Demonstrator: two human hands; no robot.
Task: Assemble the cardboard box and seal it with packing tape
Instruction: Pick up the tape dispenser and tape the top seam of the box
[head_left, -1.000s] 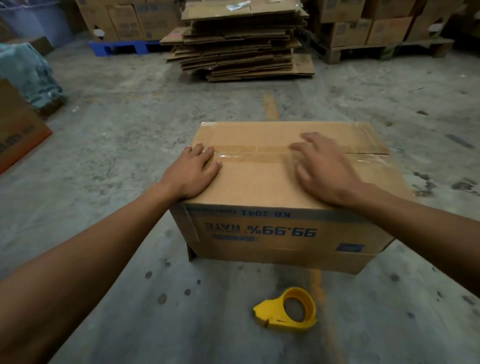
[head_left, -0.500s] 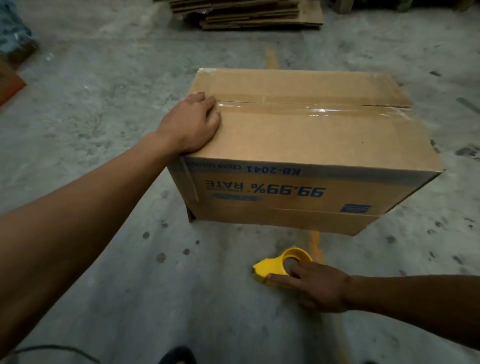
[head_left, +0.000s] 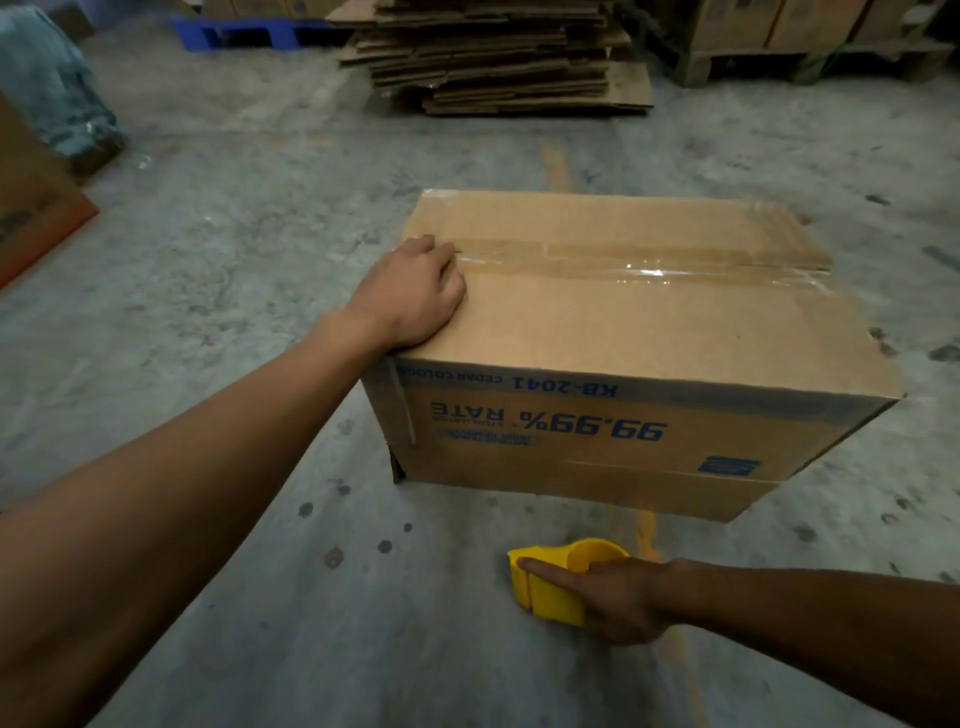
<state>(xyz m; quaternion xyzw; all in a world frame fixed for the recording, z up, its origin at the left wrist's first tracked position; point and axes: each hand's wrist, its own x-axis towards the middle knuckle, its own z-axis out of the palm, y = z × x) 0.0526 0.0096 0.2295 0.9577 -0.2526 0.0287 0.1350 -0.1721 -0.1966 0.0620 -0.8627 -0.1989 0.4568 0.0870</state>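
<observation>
The closed brown cardboard box (head_left: 623, 332) sits on the grey concrete floor (head_left: 260, 234) in the middle of the frame, its printing upside down on the near side and a strip of clear packing tape (head_left: 639, 265) running along the top seam. The left hand (head_left: 410, 291) lies flat at the left end of that seam, fingers relaxed and spread over the edge, pinning the flaps. Lower right, the right hand (head_left: 608, 597) is wrapped around the yellow plastic tape dispenser (head_left: 550, 587), index finger laid along its top.

I'd say the step in hand is taking up the dispenser for another pass of tape. To do it well, keep the left palm pressing the flaps, and bring the dispenser in low over the near top edge so the tape starts down the side wall before crossing the top.

The near-right corner of the box juts out; swing around it. There's bare floor to the left and front; the stack of flattened cardboard sheets (head_left: 493, 57) at top centre is well apart.
</observation>
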